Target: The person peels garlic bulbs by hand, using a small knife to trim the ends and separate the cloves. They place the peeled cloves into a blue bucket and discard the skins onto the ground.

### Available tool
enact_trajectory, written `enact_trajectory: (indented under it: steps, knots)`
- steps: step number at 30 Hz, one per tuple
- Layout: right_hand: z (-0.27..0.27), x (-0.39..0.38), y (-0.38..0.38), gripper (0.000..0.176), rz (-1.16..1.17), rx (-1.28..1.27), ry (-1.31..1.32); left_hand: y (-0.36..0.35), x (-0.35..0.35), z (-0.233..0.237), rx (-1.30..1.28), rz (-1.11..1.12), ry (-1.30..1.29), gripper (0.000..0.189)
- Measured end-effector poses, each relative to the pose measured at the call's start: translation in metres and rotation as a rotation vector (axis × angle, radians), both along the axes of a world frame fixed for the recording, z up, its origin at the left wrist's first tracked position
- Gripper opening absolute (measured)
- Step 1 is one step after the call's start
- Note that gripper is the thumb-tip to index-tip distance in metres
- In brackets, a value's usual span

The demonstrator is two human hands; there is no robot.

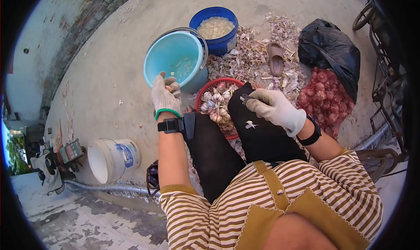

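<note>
My left hand (166, 94), in a white knit glove with a green cuff, is at the near rim of a light blue bucket (151, 57). Its fingers are curled, and whatever they may hold is too small to make out. Some pale peeled cloves (183, 67) lie in that bucket. Over my right knee, my gloved right hand (274, 109) pinches a small knife (246, 98) with a short dark blade. Whole garlic bulbs (215, 102) fill a red basket (202, 90) between my legs. A bit of garlic skin (250, 125) rests on my black trousers.
Behind the light blue bucket, a dark blue bucket (229, 42) holds peeled cloves. Garlic skins (245, 53) litter the ground around a brown slipper (276, 59). At right are a red mesh sack (326, 97) of bulbs and a black plastic bag (330, 44). A white bucket (114, 159) lies tipped at left.
</note>
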State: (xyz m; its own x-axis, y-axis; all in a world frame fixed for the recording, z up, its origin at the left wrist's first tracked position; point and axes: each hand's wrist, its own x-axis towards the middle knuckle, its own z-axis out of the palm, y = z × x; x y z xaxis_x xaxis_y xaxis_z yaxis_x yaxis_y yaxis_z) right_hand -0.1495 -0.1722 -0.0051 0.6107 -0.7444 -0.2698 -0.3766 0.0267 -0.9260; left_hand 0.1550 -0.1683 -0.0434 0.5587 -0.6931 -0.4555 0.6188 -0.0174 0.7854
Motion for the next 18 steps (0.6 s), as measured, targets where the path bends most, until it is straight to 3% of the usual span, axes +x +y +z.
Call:
enact_trajectory:
  steps: [1,3,5,7,8,9,11,15,17,18]
  knots:
    - [0.002,-0.001,0.001,0.034,-0.108,0.248,-0.082,0.008,-0.013,0.002,-0.081,-0.030,0.057,0.025]
    - [0.001,0.006,0.006,0.039,-0.093,0.310,-0.047,0.025,-0.038,0.005,-0.139,-0.058,0.078,0.032]
    - [-0.021,0.020,0.013,0.043,-0.130,-0.005,-0.223,0.042,-0.076,0.031,-0.204,-0.135,0.184,0.044]
    - [0.012,0.030,0.021,0.049,-0.035,-0.040,-0.216,0.051,-0.103,0.044,-0.188,-0.137,0.175,0.047]
    - [0.004,0.035,0.022,0.049,-0.022,-0.212,-0.180,0.055,-0.114,0.047,-0.168,-0.141,0.166,0.050]
    - [-0.003,0.041,0.024,0.048,-0.008,-0.385,-0.146,0.060,-0.117,0.040,-0.172,-0.142,0.164,0.050]
    - [0.000,0.044,0.025,0.045,0.016,-0.447,-0.101,0.066,-0.124,0.018,-0.244,-0.208,0.155,0.050]
    - [-0.007,0.043,0.019,0.035,0.013,-0.247,0.118,0.083,-0.141,0.028,-0.257,-0.228,0.147,0.044]
    - [-0.033,0.042,0.016,0.028,-0.049,-0.002,-0.229,0.089,-0.141,0.024,-0.282,-0.244,0.159,0.039]
    - [0.005,0.037,0.023,0.026,-0.110,0.252,-0.318,0.092,-0.144,0.029,-0.273,-0.293,0.052,0.036]
